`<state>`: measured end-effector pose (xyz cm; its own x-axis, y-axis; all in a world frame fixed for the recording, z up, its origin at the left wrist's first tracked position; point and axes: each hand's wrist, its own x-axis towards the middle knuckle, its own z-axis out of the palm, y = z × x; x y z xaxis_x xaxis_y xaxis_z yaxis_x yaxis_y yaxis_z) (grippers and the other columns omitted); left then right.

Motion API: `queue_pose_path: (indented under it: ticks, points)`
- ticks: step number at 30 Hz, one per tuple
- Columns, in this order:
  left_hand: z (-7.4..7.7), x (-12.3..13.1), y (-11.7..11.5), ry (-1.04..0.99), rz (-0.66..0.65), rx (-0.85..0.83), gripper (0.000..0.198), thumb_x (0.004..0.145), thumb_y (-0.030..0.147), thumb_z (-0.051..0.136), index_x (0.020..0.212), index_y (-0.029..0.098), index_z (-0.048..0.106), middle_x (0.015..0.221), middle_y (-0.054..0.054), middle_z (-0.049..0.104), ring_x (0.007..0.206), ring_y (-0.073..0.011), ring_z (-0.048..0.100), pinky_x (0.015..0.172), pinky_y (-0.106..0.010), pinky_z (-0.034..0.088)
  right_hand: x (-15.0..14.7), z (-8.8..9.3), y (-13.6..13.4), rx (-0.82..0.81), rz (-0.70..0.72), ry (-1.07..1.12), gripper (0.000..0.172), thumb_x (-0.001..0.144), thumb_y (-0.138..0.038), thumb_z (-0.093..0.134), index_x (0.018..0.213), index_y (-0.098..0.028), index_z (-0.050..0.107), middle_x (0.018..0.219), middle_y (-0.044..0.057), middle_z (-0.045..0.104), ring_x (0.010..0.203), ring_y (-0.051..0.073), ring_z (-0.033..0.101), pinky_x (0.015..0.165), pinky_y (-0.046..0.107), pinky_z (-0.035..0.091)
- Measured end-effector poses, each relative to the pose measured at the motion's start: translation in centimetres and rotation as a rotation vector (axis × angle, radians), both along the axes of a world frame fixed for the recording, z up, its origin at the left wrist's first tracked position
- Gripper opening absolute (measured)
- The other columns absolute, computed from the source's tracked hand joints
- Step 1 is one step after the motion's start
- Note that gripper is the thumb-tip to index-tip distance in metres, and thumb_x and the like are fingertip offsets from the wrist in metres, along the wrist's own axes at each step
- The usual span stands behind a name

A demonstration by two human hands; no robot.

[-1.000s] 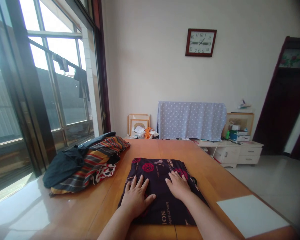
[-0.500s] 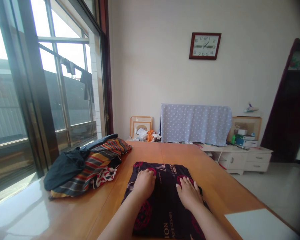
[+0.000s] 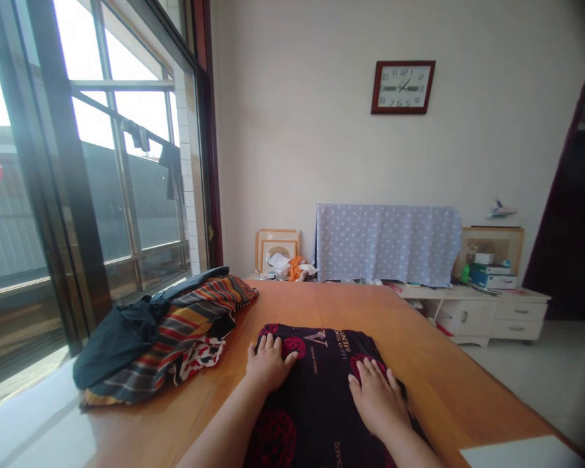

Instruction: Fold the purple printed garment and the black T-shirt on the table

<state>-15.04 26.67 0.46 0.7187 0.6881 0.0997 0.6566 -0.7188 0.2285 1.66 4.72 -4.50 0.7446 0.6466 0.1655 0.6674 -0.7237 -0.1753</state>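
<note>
On the honey-brown wooden table [image 3: 292, 305], a folded black cloth with red medallions [image 3: 322, 383] lies centred under the flat, open left hand [image 3: 269, 364] and right hand [image 3: 377, 406] (pressing, not gripping); it looks soft and light, easiest taken by its folded edges.

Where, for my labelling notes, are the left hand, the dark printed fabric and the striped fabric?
The left hand [image 3: 269, 364]: head view, on the back of the hand.
The dark printed fabric [image 3: 322, 374]: head view, on the fabric's middle between the hands.
The striped fabric [image 3: 195, 328]: head view, on its striped top.
</note>
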Motion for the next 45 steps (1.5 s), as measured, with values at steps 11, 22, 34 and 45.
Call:
queue_pose_path:
  ticks: [11,22,34,45]
  points:
    - [-0.7,1.5,1.1,0.012,-0.084,-0.023,0.078,0.089,0.071,0.029,0.144,0.019,0.049,0.156,-0.015,0.039,0.146,-0.0339,0.030,0.115,-0.052,0.026,0.3,-0.4,0.2,0.007,-0.005,-0.010,0.063,0.093,-0.045,0.033,0.145,-0.014,0.050,0.153,0.012,0.043,0.148,0.027,0.027,0.122,0.050,0.009]
    - [-0.3,2.2,4.0,-0.103,-0.030,-0.001,0.051,0.093,0.058,0.038,0.110,0.021,0.070,0.131,-0.012,0.063,0.124,-0.0268,0.055,0.103,-0.037,0.040,0.4,-0.4,0.2,-0.026,-0.004,-0.025,0.065,0.093,-0.046,0.031,0.146,-0.012,0.048,0.153,0.013,0.042,0.147,0.028,0.029,0.123,0.050,0.008]
    - [-1.1,1.8,9.2,-0.224,0.176,-0.032,0.016,0.082,0.027,0.057,0.091,0.023,0.069,0.106,-0.007,0.066,0.098,-0.0216,0.061,0.075,-0.027,0.041,0.0,0.0,0.1,-0.003,0.008,-0.024,0.065,0.094,-0.045,0.029,0.146,-0.011,0.049,0.154,0.013,0.041,0.147,0.028,0.030,0.121,0.052,0.009]
    - [-0.5,1.7,10.6,-0.316,0.181,-0.217,0.022,0.081,0.022,0.055,0.098,0.021,0.069,0.083,-0.001,0.071,0.077,-0.0167,0.063,0.062,-0.023,0.039,0.1,0.0,0.0,0.008,0.019,-0.047,0.066,0.094,-0.046,0.028,0.146,-0.011,0.048,0.154,0.014,0.041,0.146,0.030,0.030,0.121,0.052,0.011]
